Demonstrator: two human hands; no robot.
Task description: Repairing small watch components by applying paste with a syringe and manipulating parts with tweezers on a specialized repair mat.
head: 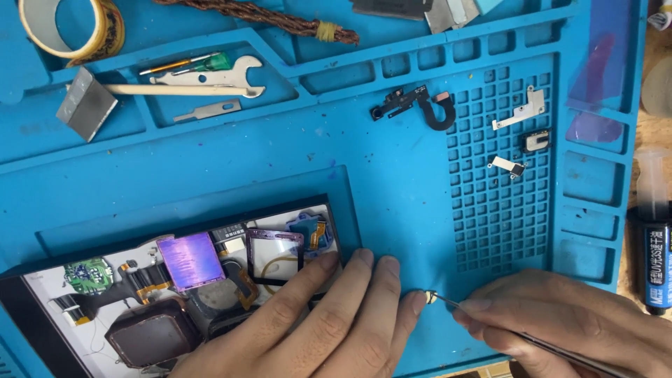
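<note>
My left hand (329, 322) lies flat on the blue silicone work mat (392, 175), fingers spread over the edge of a tray of watch parts (175, 280). Its little fingertip presses a tiny pale part (429, 298) against the mat. My right hand (560, 315) grips thin metal tweezers (504, 325), whose tip touches that same small part.
A black flex cable with a camera module (416, 105) and small metal brackets (521, 112) lie on the mat's grid. A wrench (210, 77), a blade (206, 110), a metal scraper (87, 103), a tape roll (70, 28) and a glue tube (654, 238) lie around.
</note>
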